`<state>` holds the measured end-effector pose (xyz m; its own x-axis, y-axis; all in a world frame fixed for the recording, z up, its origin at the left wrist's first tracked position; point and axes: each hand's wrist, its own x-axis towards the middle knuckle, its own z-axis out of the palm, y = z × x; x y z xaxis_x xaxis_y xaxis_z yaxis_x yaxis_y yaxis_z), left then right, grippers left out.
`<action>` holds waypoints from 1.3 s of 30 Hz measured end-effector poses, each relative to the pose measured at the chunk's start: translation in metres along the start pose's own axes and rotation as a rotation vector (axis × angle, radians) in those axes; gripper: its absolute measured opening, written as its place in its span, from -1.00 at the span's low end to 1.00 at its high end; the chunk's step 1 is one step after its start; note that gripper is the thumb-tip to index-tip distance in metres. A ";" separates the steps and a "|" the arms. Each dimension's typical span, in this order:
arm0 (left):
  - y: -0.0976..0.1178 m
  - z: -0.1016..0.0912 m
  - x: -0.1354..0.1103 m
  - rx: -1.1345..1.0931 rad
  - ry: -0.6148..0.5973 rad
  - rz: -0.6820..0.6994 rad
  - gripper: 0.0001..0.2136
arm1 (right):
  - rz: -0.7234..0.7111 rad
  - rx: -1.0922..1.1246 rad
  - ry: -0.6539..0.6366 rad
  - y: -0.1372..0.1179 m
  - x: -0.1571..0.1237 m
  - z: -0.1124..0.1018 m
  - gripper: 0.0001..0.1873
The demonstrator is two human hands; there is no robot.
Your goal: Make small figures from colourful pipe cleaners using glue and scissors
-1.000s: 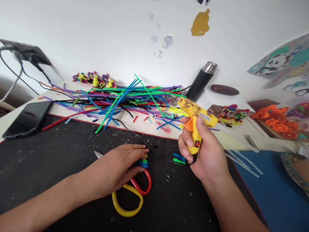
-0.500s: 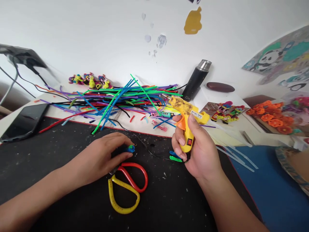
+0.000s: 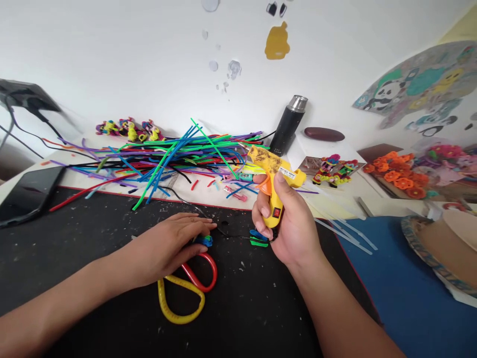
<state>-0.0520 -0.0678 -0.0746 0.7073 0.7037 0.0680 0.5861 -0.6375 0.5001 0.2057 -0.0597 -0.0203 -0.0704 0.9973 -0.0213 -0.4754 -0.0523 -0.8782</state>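
Observation:
My right hand (image 3: 288,219) is wrapped round the handle of a stained yellow glue gun (image 3: 274,174), held upright above the black mat (image 3: 93,223) with its nozzle pointing left. My left hand (image 3: 169,248) lies low on the mat with its fingers pinched on a small blue and green piece (image 3: 205,240). It rests over the blades of the scissors (image 3: 186,288), whose red and yellow handles stick out below it. Two short blue and green bits (image 3: 258,238) lie on the mat under the glue gun.
A big heap of coloured pipe cleaners (image 3: 167,154) covers the back of the table. A phone (image 3: 26,194) lies at the left, a black flask (image 3: 285,127) stands by the wall, finished figures (image 3: 331,169) and orange flowers (image 3: 395,176) lie right, clear glue sticks (image 3: 346,233) lie nearby.
The view has drifted right, so everything sits further left in frame. My left hand shifted slightly on the small piece over the scissors. The right hand keeps the glue gun as before.

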 end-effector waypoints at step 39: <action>0.010 -0.008 -0.017 -0.042 0.035 -0.146 -0.72 | 0.162 0.200 -0.079 0.019 -0.005 0.004 -0.41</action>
<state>-0.0606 -0.0837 -0.0640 0.6012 0.7988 0.0219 0.6641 -0.5147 0.5423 0.1929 -0.0663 -0.0353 -0.2239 0.9684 -0.1100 -0.6155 -0.2280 -0.7545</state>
